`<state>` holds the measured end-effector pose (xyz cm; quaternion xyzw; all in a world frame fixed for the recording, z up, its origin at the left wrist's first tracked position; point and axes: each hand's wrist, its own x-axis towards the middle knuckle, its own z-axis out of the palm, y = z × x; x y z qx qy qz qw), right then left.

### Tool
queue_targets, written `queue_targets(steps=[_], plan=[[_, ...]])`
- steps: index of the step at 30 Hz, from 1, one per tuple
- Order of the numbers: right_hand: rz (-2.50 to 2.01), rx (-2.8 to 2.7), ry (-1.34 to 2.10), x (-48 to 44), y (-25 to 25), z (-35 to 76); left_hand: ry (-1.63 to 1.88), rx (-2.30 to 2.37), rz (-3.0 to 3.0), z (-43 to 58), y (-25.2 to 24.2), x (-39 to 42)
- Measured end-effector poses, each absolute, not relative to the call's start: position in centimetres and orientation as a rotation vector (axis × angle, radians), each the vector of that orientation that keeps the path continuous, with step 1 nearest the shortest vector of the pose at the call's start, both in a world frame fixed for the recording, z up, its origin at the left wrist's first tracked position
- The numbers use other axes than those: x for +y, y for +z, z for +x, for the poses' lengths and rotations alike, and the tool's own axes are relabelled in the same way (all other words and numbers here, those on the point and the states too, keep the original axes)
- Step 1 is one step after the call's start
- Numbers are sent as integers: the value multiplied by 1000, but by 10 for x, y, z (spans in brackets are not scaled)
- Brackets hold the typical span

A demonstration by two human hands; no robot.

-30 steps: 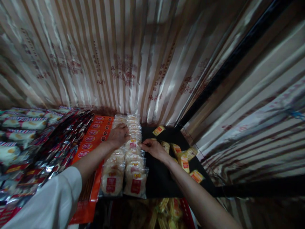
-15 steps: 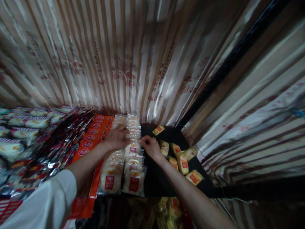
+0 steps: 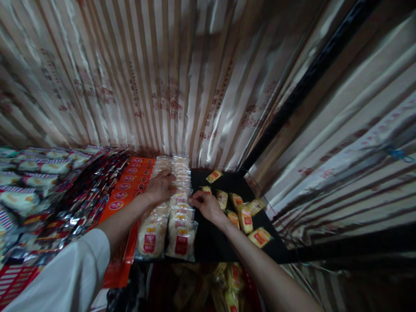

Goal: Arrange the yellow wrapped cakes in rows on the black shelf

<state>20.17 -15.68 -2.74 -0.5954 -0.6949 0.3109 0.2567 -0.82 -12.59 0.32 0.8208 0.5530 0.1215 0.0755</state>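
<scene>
Crackers [image 3: 181, 245] in clear wrappers stand in 2 rows on a black shelf [image 3: 211, 242], running from its front edge back to the curtain [image 3: 175, 86]. Each packet overlaps the next, and the front 1 of each row turns a red label outwards. From where I stand, the person's left hand [image 3: 161, 186] lies over the left row [image 3: 151, 238], fingers bent and close together, the tips reaching to the right row [image 3: 180, 216]. A pale sleeve [image 3: 74, 268] covers that upper arm; the right forearm is bare. The right hand [image 3: 206, 204] is at the outer side of the right row, thumb and forefinger drawn narrow, tips at the packets' edge. It is dim in here, and I cannot tell whether either hand has a wrapper pinched or merely touches it.

To the right of the rows, 8 yellow packs [image 3: 261, 237] lie scattered on the shelf, some touching. Left of the rows are overlapping orange packs [image 3: 133, 173]; beyond those come dark shiny packs [image 3: 91, 195], then pale rolls [image 3: 45, 167]. A red basket [image 3: 16, 281] shows at the near left. Below the shelf's front edge sits a tub [image 3: 159, 277] with more yellow packs in it. A black post [image 3: 302, 84] slants up at the right.
</scene>
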Motion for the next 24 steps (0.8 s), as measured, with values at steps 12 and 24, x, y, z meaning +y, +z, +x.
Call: queue_targets(steps=[12, 24], plan=[[-1784, -1782, 710, -165, -29, 195, 275, 1636, 2538, -10, 5, -140], [-1608, -1958, 922, -180, -24, 209, 292, 1644, 2561, -8, 2, -142]])
